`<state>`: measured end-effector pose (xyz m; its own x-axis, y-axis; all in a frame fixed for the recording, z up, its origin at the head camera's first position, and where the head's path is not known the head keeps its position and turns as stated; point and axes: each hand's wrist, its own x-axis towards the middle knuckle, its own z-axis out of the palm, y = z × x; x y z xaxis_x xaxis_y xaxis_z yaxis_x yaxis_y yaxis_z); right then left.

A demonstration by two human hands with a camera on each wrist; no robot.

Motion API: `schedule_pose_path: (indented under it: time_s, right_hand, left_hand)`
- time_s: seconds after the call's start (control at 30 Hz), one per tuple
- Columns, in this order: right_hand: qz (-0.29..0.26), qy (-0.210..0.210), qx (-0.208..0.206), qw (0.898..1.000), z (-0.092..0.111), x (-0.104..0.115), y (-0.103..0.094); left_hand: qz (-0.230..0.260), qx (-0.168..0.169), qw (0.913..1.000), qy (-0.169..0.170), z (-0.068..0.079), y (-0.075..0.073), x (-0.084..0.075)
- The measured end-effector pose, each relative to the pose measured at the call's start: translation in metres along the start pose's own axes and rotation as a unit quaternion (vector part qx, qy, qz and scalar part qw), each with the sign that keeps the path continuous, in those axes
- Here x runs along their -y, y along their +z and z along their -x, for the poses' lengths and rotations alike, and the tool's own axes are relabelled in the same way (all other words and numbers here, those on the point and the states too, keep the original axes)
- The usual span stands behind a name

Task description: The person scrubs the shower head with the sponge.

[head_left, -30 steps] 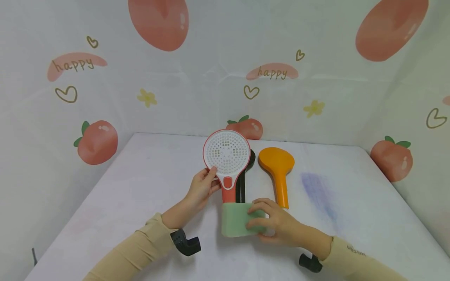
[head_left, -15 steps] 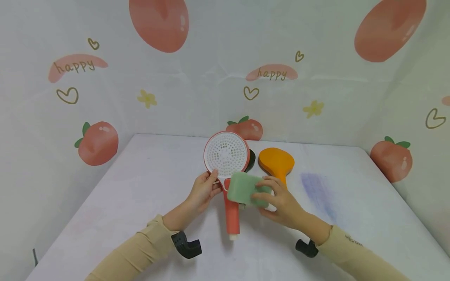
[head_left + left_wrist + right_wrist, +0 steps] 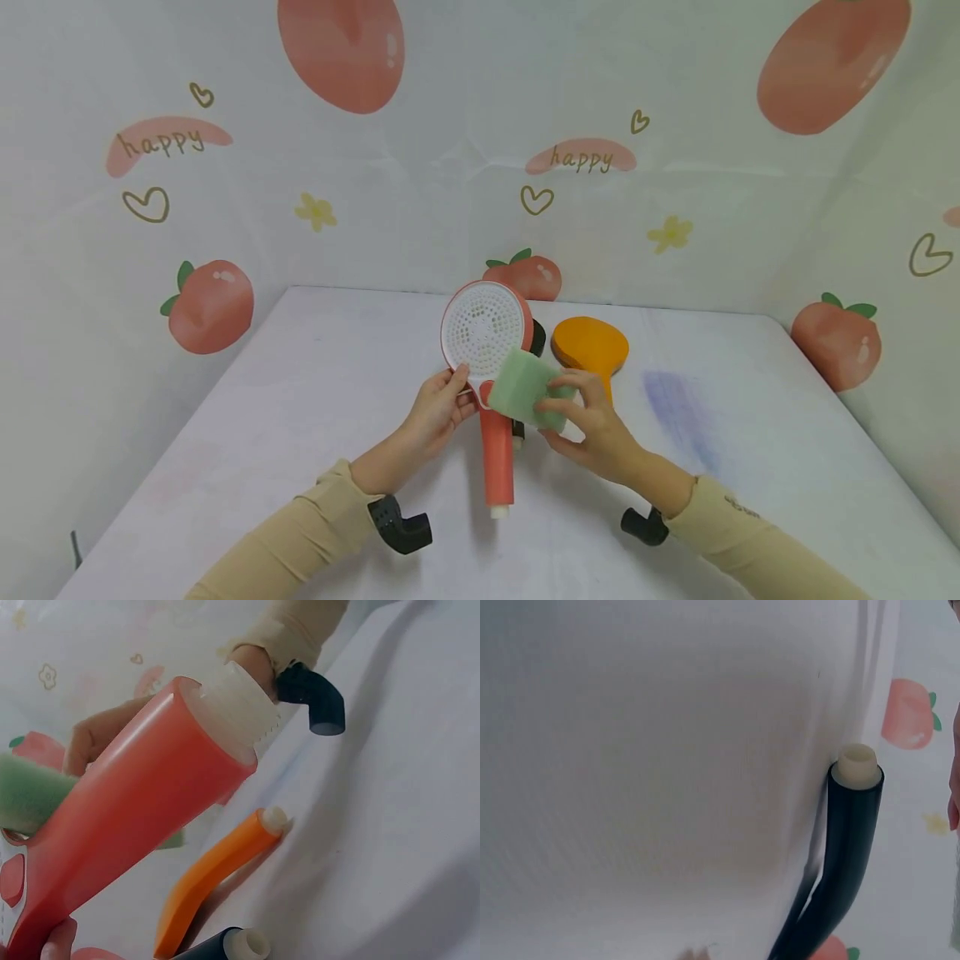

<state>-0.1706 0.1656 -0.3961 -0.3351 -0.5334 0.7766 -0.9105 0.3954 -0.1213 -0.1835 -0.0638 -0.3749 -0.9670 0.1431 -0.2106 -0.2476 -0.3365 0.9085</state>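
My left hand (image 3: 437,410) grips a red shower head (image 3: 497,458) just below its round white spray face, with the thumb on the front. The shower head is upright, its handle pointing down toward me. My right hand (image 3: 592,425) pinches a light green sponge (image 3: 517,387) between fingers and thumb. The sponge is tilted and overlaps the upper handle near the red button. In the left wrist view, the handle's white threaded end (image 3: 236,712) fills the middle, with the sponge behind it on the left.
Behind the red one lies a black shower head (image 3: 537,337), mostly hidden; its handle (image 3: 847,832) shows in the right wrist view. An orange shower head (image 3: 590,343) lies to the right on the white table (image 3: 360,350). A printed curtain (image 3: 420,192) hangs behind.
The sponge has risen from the handle's lower part to just under the spray face and tilted. My right hand moved up with it. My left hand keeps its grip, nearly still.
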Motion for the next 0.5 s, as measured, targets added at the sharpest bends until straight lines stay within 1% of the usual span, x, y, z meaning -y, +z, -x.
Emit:
schedule_pose_path:
  time_s: [0.07, 0.2, 0.3, 0.4, 0.5]
  right_hand:
    - [-0.023, -0.003, 0.022, 0.999, 0.003, 0.003, 0.0]
    - [-0.047, -0.031, 0.067, 0.996, 0.009, 0.011, -0.001]
    - [-0.047, -0.049, 0.109, 0.992, 0.014, 0.019, -0.003]
    - [-0.037, -0.054, 0.152, 0.986, 0.018, 0.026, -0.007]
    - [-0.027, -0.061, 0.17, 0.983, 0.019, 0.03, -0.009]
  left_hand:
    - [0.006, 0.0, 1.0, 0.003, 0.0, -0.001, -0.001]
    - [0.01, -0.006, 0.9999, 0.01, -0.002, -0.002, -0.002]
    - [0.01, -0.01, 0.9998, 0.014, -0.002, -0.003, -0.003]
    - [0.013, -0.013, 0.9997, 0.016, -0.003, -0.004, -0.005]
    - [0.013, -0.021, 0.9996, 0.015, -0.003, -0.004, -0.005]
